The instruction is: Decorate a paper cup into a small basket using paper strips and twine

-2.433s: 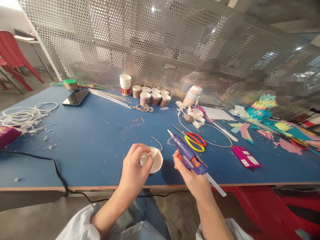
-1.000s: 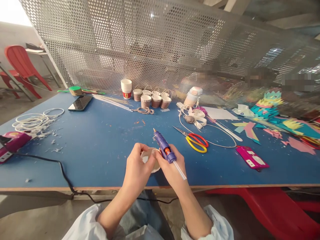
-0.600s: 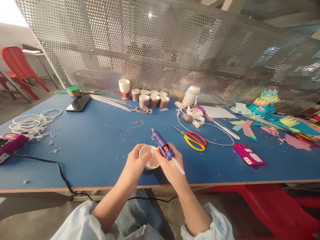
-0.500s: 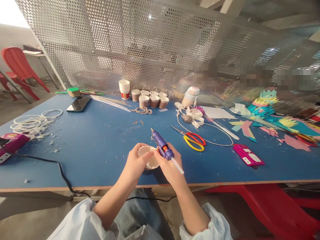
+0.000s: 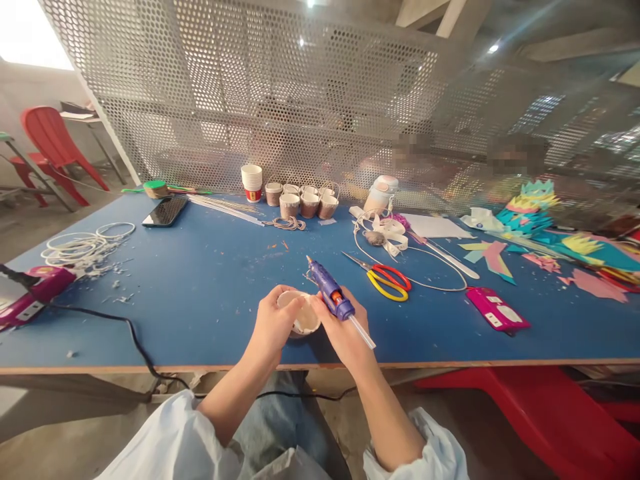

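Observation:
My left hand (image 5: 273,327) is closed round the left side of a small paper cup (image 5: 306,321), its thumb over the rim. The cup's open mouth faces up toward me, and its inside is pale. In my right hand (image 5: 347,333) is a purple glue gun (image 5: 330,290), its nozzle pointing away from me and a clear glue stick (image 5: 363,332) sticking out of its back. The right thumb reaches the cup's right edge. Scissors (image 5: 383,277) with red and yellow handles lie just right of the glue gun.
Several wrapped cups (image 5: 290,206) and a stack of paper cups (image 5: 253,183) stand by the perforated screen (image 5: 215,100). A phone (image 5: 165,211), coiled white cord (image 5: 83,245) and a power strip (image 5: 37,293) with a black cable are leftward. A magenta box (image 5: 497,309) and coloured paper lie rightward.
My right thumb has drawn back a little from over the cup's mouth toward its edge. The glue gun is slightly further right; both hands keep their holds. The whole view has shifted slightly.

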Tool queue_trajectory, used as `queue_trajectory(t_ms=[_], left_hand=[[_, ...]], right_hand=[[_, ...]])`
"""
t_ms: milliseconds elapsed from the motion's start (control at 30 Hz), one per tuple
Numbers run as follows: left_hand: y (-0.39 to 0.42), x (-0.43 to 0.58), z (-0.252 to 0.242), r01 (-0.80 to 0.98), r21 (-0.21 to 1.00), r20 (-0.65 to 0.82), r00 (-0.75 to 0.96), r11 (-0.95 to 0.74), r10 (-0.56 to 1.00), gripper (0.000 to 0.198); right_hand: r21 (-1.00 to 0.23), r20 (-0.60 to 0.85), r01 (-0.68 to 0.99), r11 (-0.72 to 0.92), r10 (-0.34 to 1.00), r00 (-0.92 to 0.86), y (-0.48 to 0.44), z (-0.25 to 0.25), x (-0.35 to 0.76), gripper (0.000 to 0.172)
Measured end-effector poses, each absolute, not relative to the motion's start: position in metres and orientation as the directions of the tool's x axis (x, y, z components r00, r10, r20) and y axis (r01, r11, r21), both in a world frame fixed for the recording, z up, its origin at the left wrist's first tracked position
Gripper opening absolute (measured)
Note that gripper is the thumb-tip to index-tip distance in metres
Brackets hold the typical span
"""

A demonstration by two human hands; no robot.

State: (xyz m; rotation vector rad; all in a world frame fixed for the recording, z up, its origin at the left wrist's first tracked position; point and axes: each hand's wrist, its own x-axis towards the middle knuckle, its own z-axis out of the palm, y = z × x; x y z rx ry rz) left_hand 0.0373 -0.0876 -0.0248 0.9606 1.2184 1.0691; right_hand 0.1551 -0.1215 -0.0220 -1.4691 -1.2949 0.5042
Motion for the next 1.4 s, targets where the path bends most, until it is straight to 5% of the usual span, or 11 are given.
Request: queue_trajectory(t_ms=[167, 633, 1000, 1400], left_hand=[[-0.088, 0.036, -0.026, -0.114, 0.961, -0.249, 0.037, 0.252, 0.968, 0.02], [-0.091, 0.036, -0.026, -0.106, 0.971, -0.211, 0.042, 0.214, 0.977, 0.022], [-0.092, 0.033, -0.03, -0.12, 0.97, -0.202, 0.065, 0.209, 0.977, 0.025], [-0.095, 0.031, -0.027, -0.126, 0.96, -0.235, 0.113, 0.249, 0.965, 0.03]], right_hand=[[-0.83, 0.359, 0.536, 0.151, 0.881, 0.308, -0.151, -0.013, 0.167, 0.021], [-0.486, 0.301, 0.816, 0.314, 0.936, -0.181, -0.153, 0.0, 0.182, 0.01], [-0.284, 0.267, 0.884, 0.372, 0.916, -0.3, -0.147, 0.004, 0.195, 0.014], [-0.104, 0.402, 0.85, 0.516, 0.804, -0.438, -0.143, 0.003, 0.191, 0.014]])
